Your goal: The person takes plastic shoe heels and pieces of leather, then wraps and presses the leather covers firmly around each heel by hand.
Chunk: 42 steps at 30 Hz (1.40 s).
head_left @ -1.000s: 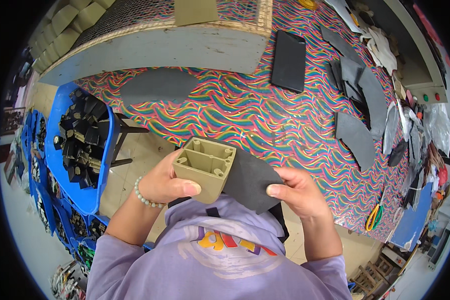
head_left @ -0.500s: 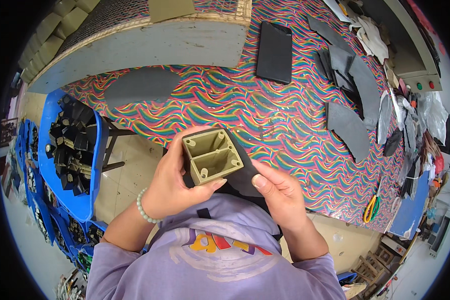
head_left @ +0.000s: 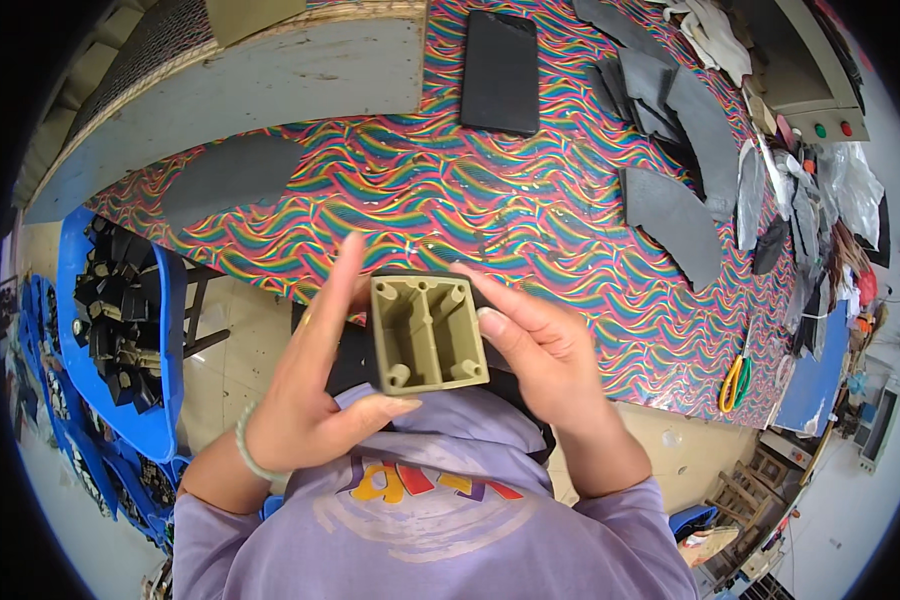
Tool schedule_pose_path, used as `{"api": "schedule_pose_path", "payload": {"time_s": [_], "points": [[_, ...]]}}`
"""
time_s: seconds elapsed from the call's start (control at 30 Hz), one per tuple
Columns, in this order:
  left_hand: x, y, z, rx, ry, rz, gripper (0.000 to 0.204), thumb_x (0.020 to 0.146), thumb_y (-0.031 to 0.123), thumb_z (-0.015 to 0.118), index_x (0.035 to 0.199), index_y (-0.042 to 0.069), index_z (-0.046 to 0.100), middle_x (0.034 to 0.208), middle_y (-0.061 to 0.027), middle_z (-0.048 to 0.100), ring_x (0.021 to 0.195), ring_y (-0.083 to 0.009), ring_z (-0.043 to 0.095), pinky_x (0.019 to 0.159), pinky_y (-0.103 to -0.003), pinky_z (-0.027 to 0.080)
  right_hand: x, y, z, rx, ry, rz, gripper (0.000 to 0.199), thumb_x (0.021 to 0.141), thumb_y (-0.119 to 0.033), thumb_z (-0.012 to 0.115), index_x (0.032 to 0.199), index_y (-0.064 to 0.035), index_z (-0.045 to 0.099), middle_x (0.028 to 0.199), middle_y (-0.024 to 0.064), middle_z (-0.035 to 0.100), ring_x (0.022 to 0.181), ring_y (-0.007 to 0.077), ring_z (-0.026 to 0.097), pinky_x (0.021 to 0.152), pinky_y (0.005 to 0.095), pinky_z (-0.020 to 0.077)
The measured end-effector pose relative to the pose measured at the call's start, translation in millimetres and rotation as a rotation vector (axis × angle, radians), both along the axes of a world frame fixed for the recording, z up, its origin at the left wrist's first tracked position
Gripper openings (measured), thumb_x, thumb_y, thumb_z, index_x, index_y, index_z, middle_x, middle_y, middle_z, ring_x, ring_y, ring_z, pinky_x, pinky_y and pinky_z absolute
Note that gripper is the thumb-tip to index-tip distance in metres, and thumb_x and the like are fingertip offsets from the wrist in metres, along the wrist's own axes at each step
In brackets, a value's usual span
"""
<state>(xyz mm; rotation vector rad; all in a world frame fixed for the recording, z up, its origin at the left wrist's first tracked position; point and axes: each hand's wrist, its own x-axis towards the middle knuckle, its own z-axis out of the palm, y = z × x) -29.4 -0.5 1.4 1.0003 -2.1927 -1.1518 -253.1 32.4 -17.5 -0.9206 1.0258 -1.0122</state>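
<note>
A hollow olive plastic block (head_left: 428, 335), with a rib across its inside and round posts at its corners, faces me with its open side. Dark sheet material (head_left: 415, 272) shows along its far edge; how far round it goes is hidden. On the block's right side, my right hand (head_left: 548, 365) grips it between thumb and fingers. My left hand (head_left: 305, 390) is open beside the block's left side. Its fingers are stretched out and its thumb lies by the near left corner; whether the thumb touches is unclear.
A patterned table (head_left: 530, 230) spreads ahead. On it lie a flat black slab (head_left: 500, 75), curved dark sheets (head_left: 670, 225), a dark oval piece (head_left: 235, 180) and scissors (head_left: 735, 385). A grey board (head_left: 270, 90) stands at the far left. A blue bin (head_left: 170, 350) holds several dark blocks.
The block has turned, so its inner rib now runs away from me. My left fingers have come off it and straightened. My right hand has moved from the loose dark sheet onto the block's side.
</note>
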Motion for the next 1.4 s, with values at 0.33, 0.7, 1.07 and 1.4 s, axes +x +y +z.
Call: {"api": "schedule_pose_path", "payload": {"time_s": [0.33,0.7,1.07,1.4], "points": [[9.3,-9.5,-14.4,0.882,0.744,0.155,0.109,0.057,0.037,0.092,0.140,-0.001,0.032,0.127,-0.0063,0.053,0.114,-0.0143,0.053,0.097,-0.031,0.043,-17.1,18.4,-25.6,0.203,-0.348,-0.022,0.032,0.092,-0.010,0.060,0.118,0.0060,0.057,0.108,0.0172,0.065,0.099,0.0239,0.066,0.088,0.0398,0.0541],[19.5,-10.3,-4.8,1.057,0.723,0.194,0.099,0.064,0.041,0.082,0.139,-0.003,0.034,0.127,-0.0091,0.055,0.115,-0.0176,0.054,0.097,-0.032,0.044,-9.3,0.2,-4.0,0.110,-0.348,-0.039,0.029,0.094,-0.011,0.058,0.121,0.0003,0.061,0.100,0.0013,0.066,0.085,0.0046,0.058,0.075,0.0206,0.0476],[-20.6,0.2,-6.9,0.159,0.329,0.273,0.086,0.066,0.007,0.082,0.134,0.004,0.030,0.120,-0.0113,0.050,0.110,-0.0190,0.056,0.092,-0.031,0.046,11.8,15.4,-1.7,-0.176,-0.031,-0.167,0.028,0.095,-0.006,0.056,0.121,0.0021,0.060,0.101,0.0071,0.069,0.090,0.0090,0.062,0.081,0.0223,0.0483],[-30.3,-7.6,-17.9,-0.053,0.199,0.386,0.085,0.069,0.007,0.081,0.136,0.003,0.029,0.119,-0.0127,0.052,0.107,-0.0214,0.057,0.092,-0.032,0.047,31.6,0.7,-4.4,-0.357,0.355,-0.230,0.041,0.085,0.001,0.065,0.126,0.0010,0.058,0.098,0.0130,0.068,0.083,0.0162,0.064,0.075,0.0253,0.0493]]}}
